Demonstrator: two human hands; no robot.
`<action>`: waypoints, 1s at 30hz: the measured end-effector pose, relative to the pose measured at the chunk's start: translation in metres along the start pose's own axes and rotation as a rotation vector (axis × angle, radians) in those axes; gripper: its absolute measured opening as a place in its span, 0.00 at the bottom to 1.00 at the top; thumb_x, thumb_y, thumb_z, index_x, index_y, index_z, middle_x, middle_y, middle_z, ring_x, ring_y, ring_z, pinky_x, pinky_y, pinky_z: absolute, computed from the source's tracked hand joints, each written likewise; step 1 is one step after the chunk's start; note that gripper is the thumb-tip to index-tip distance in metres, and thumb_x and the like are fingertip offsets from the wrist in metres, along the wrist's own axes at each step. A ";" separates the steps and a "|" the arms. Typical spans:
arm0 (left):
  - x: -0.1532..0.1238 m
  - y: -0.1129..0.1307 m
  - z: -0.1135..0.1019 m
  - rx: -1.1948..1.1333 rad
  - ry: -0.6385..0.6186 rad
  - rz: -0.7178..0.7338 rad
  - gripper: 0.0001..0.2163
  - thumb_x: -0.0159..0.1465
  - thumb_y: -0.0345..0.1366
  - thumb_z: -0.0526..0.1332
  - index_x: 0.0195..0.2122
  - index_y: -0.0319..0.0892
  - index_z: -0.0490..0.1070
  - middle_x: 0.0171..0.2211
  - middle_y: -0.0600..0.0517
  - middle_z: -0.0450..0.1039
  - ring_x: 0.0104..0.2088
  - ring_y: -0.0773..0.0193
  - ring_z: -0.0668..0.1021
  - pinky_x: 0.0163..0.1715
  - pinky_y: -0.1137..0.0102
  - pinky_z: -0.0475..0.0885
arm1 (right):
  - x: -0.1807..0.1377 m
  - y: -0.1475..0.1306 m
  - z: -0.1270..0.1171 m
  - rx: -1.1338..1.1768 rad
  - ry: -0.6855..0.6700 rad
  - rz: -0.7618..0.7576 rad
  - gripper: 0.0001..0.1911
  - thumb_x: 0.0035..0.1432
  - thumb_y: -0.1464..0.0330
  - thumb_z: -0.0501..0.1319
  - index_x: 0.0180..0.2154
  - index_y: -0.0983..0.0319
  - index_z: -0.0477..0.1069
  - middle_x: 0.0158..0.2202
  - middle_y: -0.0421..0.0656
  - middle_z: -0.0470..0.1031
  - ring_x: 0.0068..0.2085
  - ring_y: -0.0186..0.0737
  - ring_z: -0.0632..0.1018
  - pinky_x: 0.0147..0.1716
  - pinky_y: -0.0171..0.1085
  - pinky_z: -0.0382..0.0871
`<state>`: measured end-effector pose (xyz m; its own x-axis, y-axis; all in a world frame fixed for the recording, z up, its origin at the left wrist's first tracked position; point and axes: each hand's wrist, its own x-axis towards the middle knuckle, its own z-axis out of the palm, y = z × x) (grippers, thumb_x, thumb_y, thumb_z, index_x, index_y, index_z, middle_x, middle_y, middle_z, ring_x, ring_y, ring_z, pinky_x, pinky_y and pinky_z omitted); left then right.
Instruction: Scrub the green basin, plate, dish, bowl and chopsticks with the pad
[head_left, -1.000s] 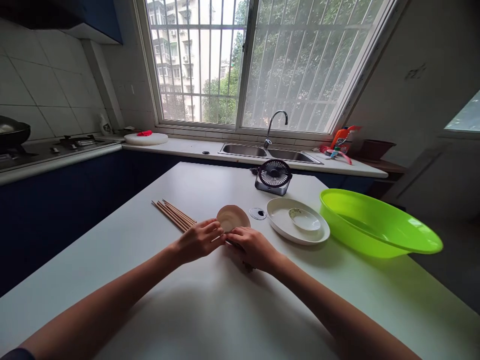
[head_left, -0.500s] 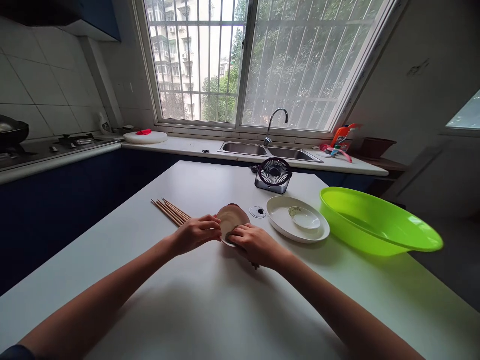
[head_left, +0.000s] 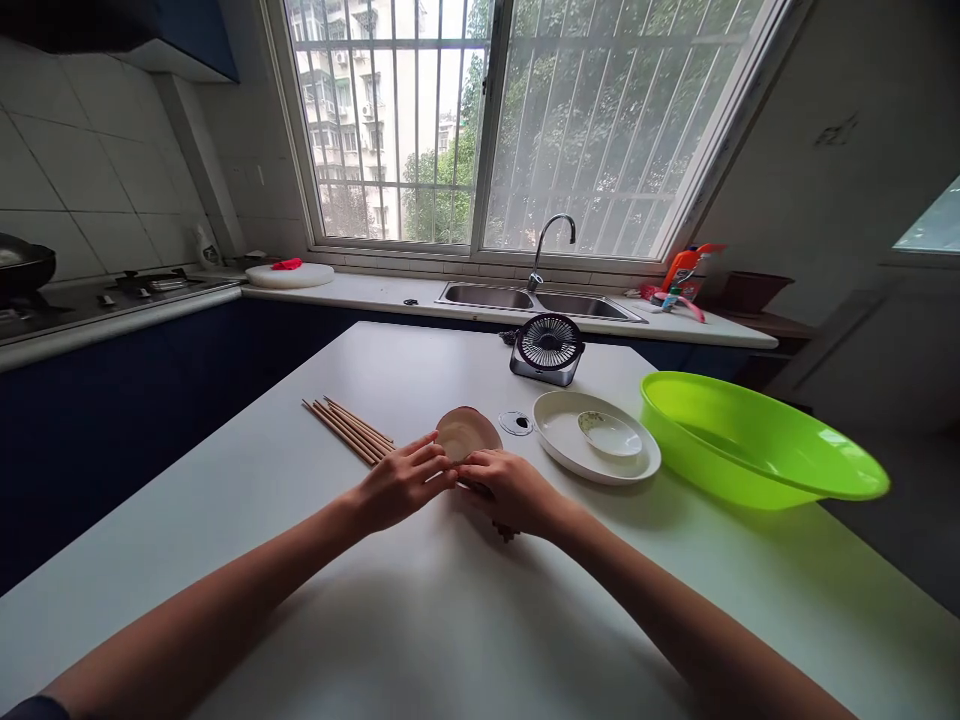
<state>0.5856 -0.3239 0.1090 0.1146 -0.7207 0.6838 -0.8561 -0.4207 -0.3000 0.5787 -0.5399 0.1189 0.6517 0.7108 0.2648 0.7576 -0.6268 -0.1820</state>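
Note:
A small pinkish-brown bowl [head_left: 469,432] is tilted between my hands, its pale inside facing up towards me. My left hand [head_left: 405,485] grips its near left rim, fingers stretched over the edge. At the near right rim, my right hand [head_left: 517,490] is closed on a small dark pad [head_left: 476,488], mostly covered by the fingers. Several brown chopsticks [head_left: 349,430] lie side by side on the table; they seem to run beneath the left hand and bowl, since stick ends [head_left: 506,532] show below the right hand.
Right of the hands stands a white oval dish [head_left: 551,450] holding a small patterned dish [head_left: 609,436]. Beyond it is a large green basin [head_left: 765,440]. A small fan [head_left: 550,345] stands at the table's far side, near a round table insert [head_left: 516,424].
My left hand has shifted right and over the bowl's near rim, closer to my right hand. The right fingers have drawn back from inside the bowl to its near edge.

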 end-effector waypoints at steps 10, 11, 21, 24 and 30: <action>-0.010 -0.010 0.004 -0.353 -0.018 -0.305 0.04 0.65 0.32 0.63 0.34 0.43 0.77 0.46 0.47 0.68 0.53 0.57 0.74 0.48 0.62 0.78 | 0.000 0.007 -0.005 -0.067 -0.100 -0.098 0.12 0.65 0.72 0.56 0.46 0.61 0.76 0.40 0.47 0.78 0.39 0.41 0.77 0.43 0.39 0.67; -0.010 -0.013 0.004 -0.370 -0.027 -0.316 0.04 0.65 0.33 0.63 0.34 0.44 0.77 0.46 0.47 0.68 0.53 0.57 0.74 0.49 0.62 0.78 | 0.000 0.007 -0.006 -0.085 -0.109 -0.112 0.12 0.66 0.73 0.55 0.45 0.61 0.76 0.40 0.47 0.78 0.40 0.41 0.77 0.45 0.40 0.67; -0.004 -0.026 -0.011 -0.160 -0.100 -0.188 0.05 0.66 0.35 0.62 0.39 0.46 0.78 0.46 0.49 0.72 0.50 0.59 0.76 0.59 0.53 0.71 | 0.001 -0.002 -0.010 -0.129 -0.147 -0.032 0.11 0.66 0.72 0.56 0.43 0.63 0.77 0.38 0.47 0.78 0.38 0.42 0.77 0.38 0.38 0.67; 0.000 -0.012 -0.009 -0.081 -0.101 -0.130 0.06 0.66 0.37 0.63 0.42 0.44 0.77 0.44 0.48 0.74 0.47 0.57 0.76 0.51 0.57 0.75 | 0.001 -0.003 -0.010 -0.104 -0.121 -0.018 0.12 0.67 0.71 0.55 0.43 0.62 0.77 0.38 0.46 0.79 0.37 0.41 0.77 0.37 0.37 0.66; -0.001 0.000 0.000 -0.007 -0.063 -0.075 0.04 0.67 0.30 0.60 0.36 0.42 0.73 0.32 0.52 0.74 0.36 0.63 0.76 0.37 0.67 0.75 | 0.002 -0.009 -0.011 -0.056 -0.113 0.047 0.09 0.65 0.71 0.59 0.41 0.62 0.78 0.38 0.45 0.79 0.38 0.40 0.78 0.37 0.36 0.66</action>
<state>0.5853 -0.3237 0.1084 0.2099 -0.7208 0.6606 -0.8475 -0.4711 -0.2447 0.5728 -0.5366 0.1315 0.6888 0.7097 0.1482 0.7249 -0.6749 -0.1375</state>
